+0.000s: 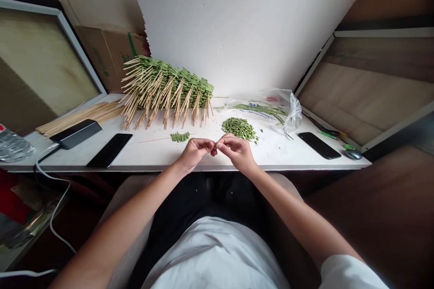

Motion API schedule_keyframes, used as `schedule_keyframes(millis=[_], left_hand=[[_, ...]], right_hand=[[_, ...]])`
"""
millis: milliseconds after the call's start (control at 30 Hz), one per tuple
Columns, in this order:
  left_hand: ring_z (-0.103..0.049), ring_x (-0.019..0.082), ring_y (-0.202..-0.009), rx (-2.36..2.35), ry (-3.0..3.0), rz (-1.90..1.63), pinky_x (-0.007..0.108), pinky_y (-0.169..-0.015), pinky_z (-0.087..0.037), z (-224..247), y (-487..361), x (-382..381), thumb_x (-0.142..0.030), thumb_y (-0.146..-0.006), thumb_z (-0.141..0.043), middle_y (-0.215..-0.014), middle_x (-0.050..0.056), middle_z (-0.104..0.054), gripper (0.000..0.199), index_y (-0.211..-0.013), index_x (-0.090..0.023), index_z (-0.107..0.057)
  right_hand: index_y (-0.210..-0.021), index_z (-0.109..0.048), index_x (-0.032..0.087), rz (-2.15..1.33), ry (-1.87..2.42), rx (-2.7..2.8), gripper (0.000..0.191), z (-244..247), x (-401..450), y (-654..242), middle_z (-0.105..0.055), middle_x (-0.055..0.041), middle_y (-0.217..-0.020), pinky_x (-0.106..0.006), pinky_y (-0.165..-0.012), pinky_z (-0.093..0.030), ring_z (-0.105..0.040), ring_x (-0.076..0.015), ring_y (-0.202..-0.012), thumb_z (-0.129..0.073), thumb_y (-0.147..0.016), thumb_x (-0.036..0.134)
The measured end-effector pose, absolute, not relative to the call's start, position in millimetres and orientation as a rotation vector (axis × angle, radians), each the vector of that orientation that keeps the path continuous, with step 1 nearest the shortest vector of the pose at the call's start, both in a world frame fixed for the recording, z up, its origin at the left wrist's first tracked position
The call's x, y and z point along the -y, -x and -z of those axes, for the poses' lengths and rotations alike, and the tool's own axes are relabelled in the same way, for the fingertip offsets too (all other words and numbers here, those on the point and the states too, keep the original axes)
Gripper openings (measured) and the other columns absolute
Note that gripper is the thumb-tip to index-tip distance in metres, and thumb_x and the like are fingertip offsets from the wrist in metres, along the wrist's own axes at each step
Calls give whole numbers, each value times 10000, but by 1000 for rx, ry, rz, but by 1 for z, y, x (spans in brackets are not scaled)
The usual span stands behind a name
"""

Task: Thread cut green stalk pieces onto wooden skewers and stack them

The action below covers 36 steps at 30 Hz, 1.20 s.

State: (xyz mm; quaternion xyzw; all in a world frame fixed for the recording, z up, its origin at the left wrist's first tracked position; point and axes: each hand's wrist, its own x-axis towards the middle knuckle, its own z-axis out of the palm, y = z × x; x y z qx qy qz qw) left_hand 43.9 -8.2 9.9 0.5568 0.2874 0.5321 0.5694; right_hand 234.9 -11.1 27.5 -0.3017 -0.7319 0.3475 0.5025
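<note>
My left hand (197, 153) and my right hand (236, 150) meet above the table's front edge. Thumbs and fingertips are pinched together on both, and whatever lies between them is too small or hidden to name. Just behind my left hand, a thin wooden skewer (154, 140) lies on the table with a short row of cut green stem pieces (179, 137) threaded on it. A pile of loose cut green pieces (239, 127) sits right behind my right hand.
Filled skewers (176, 83) are stacked at the back left, beside bare skewers (91, 115). A clear plastic bag (293, 110) with long green stems (261, 108) lies at the back right. Phones (110, 150) (319, 145) flank the work, and a white board (237, 31) stands behind.
</note>
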Motion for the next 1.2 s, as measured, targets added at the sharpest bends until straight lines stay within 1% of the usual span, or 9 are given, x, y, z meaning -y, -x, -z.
schedule_keyframes(millis=[133, 267, 367, 533, 667, 833, 933, 1000, 1200], left_hand=[[-629, 145, -685, -553, -1093, -1212, 281, -734, -521, -6, -49, 11, -370, -708, -976, -677, 36, -691, 308, -678, -147, -765], [-620, 123, -692, -433, -926, -1237, 266, -742, -520, -3, -47, 6, -289, -687, -1008, -737, 31, -696, 324, -664, -138, -722], [-648, 130, -689, -462, -893, -1259, 277, -741, -531, 1, -42, -2, -357, -755, -990, -799, 51, -735, 324, -770, -134, -757], [-747, 187, -773, -545, -867, -1257, 303, -802, -551, 8, -38, -11, -421, -825, -950, -831, 80, -784, 368, -936, -128, -757], [-779, 215, -843, -538, -866, -1203, 298, -814, -533, 6, -37, -9, -372, -888, -897, -894, 104, -806, 313, -986, -134, -719], [-750, 193, -947, -557, -894, -1205, 267, -815, -509, 3, -39, -6, -330, -871, -902, -1096, 110, -785, 264, -981, -143, -752], [-620, 101, -747, -592, -925, -1275, 225, -694, -454, 3, -42, -5, -327, -818, -943, -907, 41, -717, 286, -992, -143, -811], [-542, 90, -686, -603, -957, -1297, 224, -666, -435, 4, -44, -5, -366, -798, -958, -769, 5, -645, 328, -1010, -147, -835], [-652, 139, -806, -732, -1149, -1368, 288, -830, -533, 1, -50, 0, -466, -822, -931, -957, 79, -790, 377, -1029, -161, -851]], right_hand=[[-808, -778, 242, -1175, 674, 1627, 377, -22, 7, -232, -719, -37, -801, -384, -816, -561, -675, -218, -803, -782, -921, 602], [-774, -755, 247, -1234, 692, 1514, 400, -14, -6, -239, -684, -13, -776, -359, -782, -531, -629, -187, -765, -797, -889, 628], [-879, -820, 272, -994, 812, 1588, 344, -8, -22, -253, -764, -48, -902, -388, -784, -528, -657, -231, -861, -832, -862, 615], [-863, -857, 269, -303, 1098, 1901, 271, 12, -47, -273, -797, -94, -928, -520, -964, -488, -627, -330, -1022, -773, -949, 512], [-953, -870, 253, -111, 1147, 2019, 236, 21, -51, -273, -806, -106, -997, -547, -998, -482, -616, -354, -1070, -759, -970, 460], [-1109, -843, 275, -191, 976, 1915, 294, -3, -29, -261, -814, -84, -1048, -520, -1004, -504, -650, -305, -1058, -616, -1071, 458], [-1108, -834, 293, -365, 928, 1798, 291, -17, -14, -252, -822, -76, -1071, -462, -879, -550, -679, -284, -1031, -655, -1044, 512], [-1105, -830, 296, -491, 899, 1744, 291, -19, -7, -247, -826, -72, -1085, -427, -812, -561, -705, -273, -1021, -721, -995, 541], [-1055, -836, 284, -609, 830, 1714, 296, -14, -4, -240, -838, -69, -1008, -394, -753, -555, -743, -261, -967, -851, -891, 530]])
